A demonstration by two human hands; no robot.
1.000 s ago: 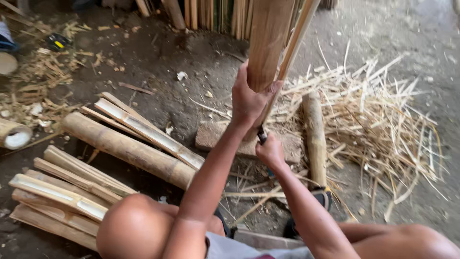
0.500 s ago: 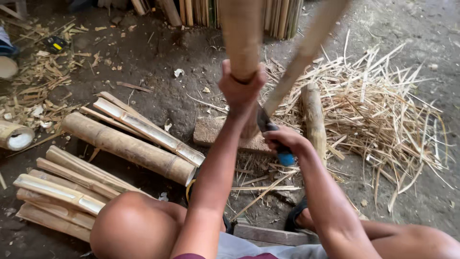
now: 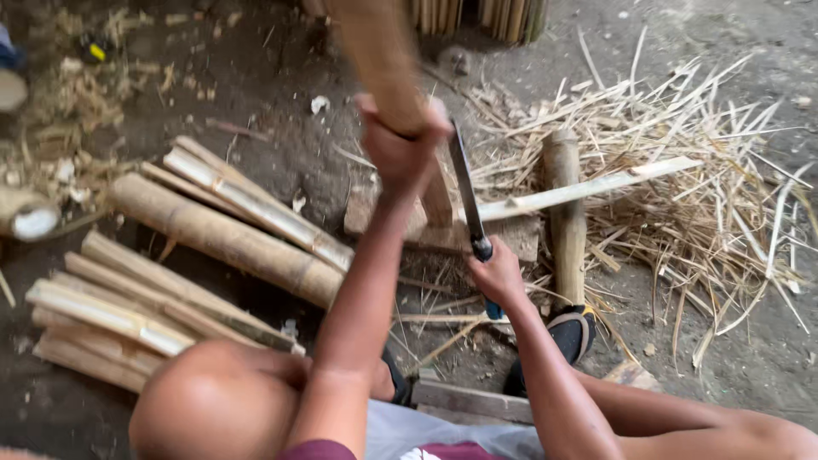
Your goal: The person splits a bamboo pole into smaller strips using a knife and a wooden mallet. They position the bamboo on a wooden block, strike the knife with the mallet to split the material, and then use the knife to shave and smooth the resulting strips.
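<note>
**Bamboo stem upright on block, blade beside it**

Left hand (image 3: pixel 400 145) grips a thick tan bamboo stem (image 3: pixel 383 60), fingers pressed together around it. The stem stands nearly upright, tilted a little away, blurred at the top; its lower end (image 3: pixel 437 200) rests on a flat brownish wooden block (image 3: pixel 511 234) on the dirt floor (image 3: pixel 273 77).

Right hand (image 3: pixel 498 277) is closed around the dark handle of a long narrow-bladed knife (image 3: pixel 464 187), fingers wrapped tight. The blade points up and away, just beside the stem on its right; whether edge and stem touch cannot be told.

A pale split bamboo strip (image 3: pixel 588 187) runs from the block out to the right, over a spread of loose straw-coloured bamboo slivers (image 3: pixel 699 170). A short round bamboo log (image 3: pixel 564 204) lies right of the block, its near end by a dark sandal (image 3: pixel 571 328).

Left of the block: a long whole bamboo pole (image 3: pixel 221 238) lying slantwise, split halves (image 3: pixel 247 200) behind it, and a stack of pale split lengths (image 3: pixel 111 311) nearer the person's knee (image 3: pixel 213 405).
</note>
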